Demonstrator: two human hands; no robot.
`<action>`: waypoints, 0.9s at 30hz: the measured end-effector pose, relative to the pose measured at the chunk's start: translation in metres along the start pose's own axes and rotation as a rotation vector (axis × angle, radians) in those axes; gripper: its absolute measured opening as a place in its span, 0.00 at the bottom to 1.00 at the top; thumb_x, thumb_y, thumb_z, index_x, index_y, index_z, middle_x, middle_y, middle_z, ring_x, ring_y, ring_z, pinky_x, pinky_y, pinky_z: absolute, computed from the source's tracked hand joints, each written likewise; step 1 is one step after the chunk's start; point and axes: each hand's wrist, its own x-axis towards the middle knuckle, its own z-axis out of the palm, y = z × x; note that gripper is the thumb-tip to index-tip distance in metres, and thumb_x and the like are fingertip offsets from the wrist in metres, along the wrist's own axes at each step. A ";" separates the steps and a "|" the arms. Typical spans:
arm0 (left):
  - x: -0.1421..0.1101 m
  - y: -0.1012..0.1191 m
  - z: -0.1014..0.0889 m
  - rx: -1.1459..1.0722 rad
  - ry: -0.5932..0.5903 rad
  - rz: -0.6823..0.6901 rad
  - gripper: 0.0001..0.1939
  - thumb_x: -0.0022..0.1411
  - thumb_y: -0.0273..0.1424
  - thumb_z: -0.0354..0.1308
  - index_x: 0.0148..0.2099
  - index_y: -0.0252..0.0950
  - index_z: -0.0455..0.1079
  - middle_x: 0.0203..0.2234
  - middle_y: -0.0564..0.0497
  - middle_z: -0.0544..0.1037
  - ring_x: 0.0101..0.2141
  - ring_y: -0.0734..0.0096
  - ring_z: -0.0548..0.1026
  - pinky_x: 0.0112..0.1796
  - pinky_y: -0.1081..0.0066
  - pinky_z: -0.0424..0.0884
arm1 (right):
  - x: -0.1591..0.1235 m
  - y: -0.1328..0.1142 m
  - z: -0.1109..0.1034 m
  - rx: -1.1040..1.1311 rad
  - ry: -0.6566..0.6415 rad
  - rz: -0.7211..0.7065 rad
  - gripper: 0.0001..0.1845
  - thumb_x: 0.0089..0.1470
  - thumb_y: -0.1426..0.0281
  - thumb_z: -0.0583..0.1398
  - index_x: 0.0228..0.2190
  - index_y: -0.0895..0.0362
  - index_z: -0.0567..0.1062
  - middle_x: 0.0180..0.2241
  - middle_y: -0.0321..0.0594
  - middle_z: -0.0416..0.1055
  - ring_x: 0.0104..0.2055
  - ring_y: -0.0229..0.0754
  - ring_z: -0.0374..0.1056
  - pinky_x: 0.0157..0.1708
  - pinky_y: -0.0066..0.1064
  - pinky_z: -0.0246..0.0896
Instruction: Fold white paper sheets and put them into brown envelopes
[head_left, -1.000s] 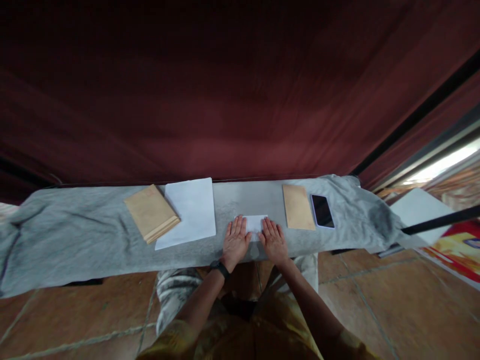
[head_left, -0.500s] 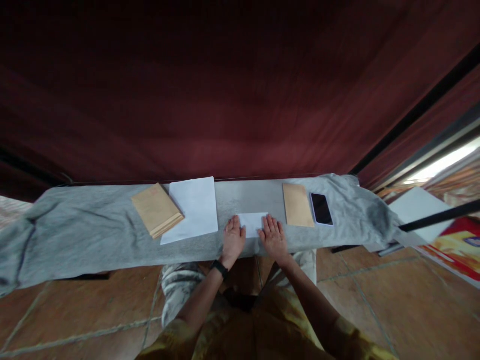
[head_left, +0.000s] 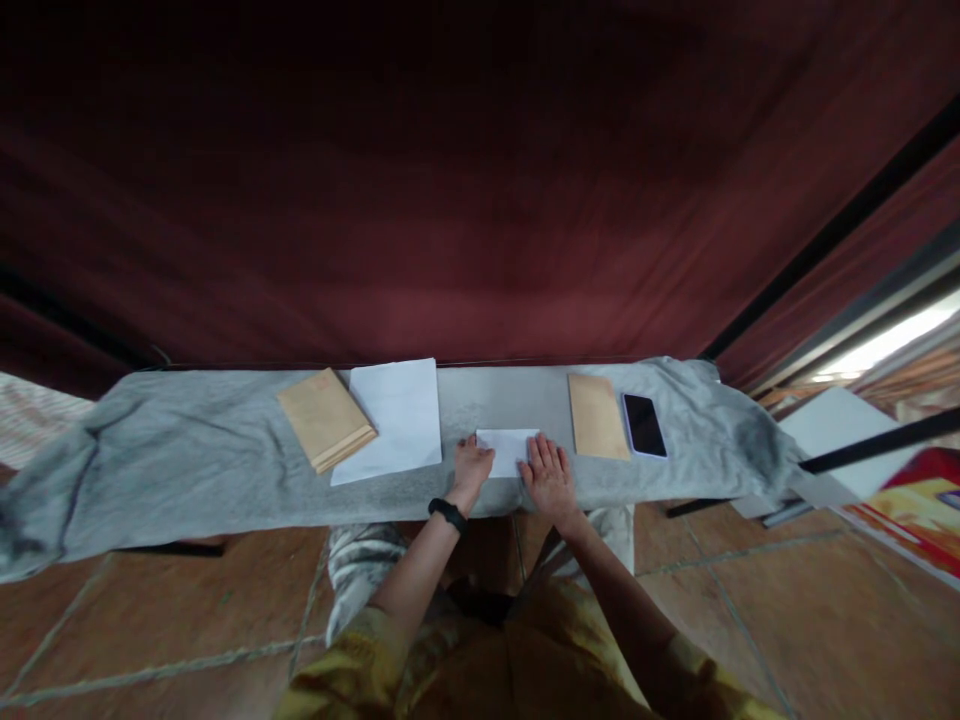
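Note:
A small folded sheet of white paper [head_left: 507, 453] lies on the grey cloth in front of me. At its left edge, my left hand [head_left: 471, 468] has its fingers curled in, with the thumb on the paper; it appears to pinch that edge. My right hand [head_left: 550, 478] lies flat with its fingers stretched out over the right end of the paper. Left of my hands is a stack of white paper sheets [head_left: 401, 420], partly covered by a pile of brown envelopes [head_left: 324, 413]. One brown envelope [head_left: 598, 418] rests beyond my right hand.
A phone [head_left: 644, 424] lies beside the single envelope. Grey cloth [head_left: 202, 440] covers the narrow bench, rumpled at both ends. A dark red curtain [head_left: 450, 250] hangs behind it. At right are a black bar [head_left: 885, 441] and a red and yellow package [head_left: 922, 505].
My left hand has gone from lying flat to curling its fingers at the paper's left edge. The right hand stays flat on the paper. The view has shifted slightly.

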 end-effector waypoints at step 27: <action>-0.052 0.000 0.030 0.583 -0.125 0.682 0.34 0.66 0.27 0.45 0.72 0.24 0.52 0.69 0.35 0.58 0.70 0.53 0.52 0.69 0.47 0.47 | 0.005 -0.021 -0.003 0.188 -0.151 -0.163 0.29 0.71 0.67 0.41 0.66 0.63 0.61 0.68 0.53 0.58 0.72 0.49 0.47 0.68 0.51 0.44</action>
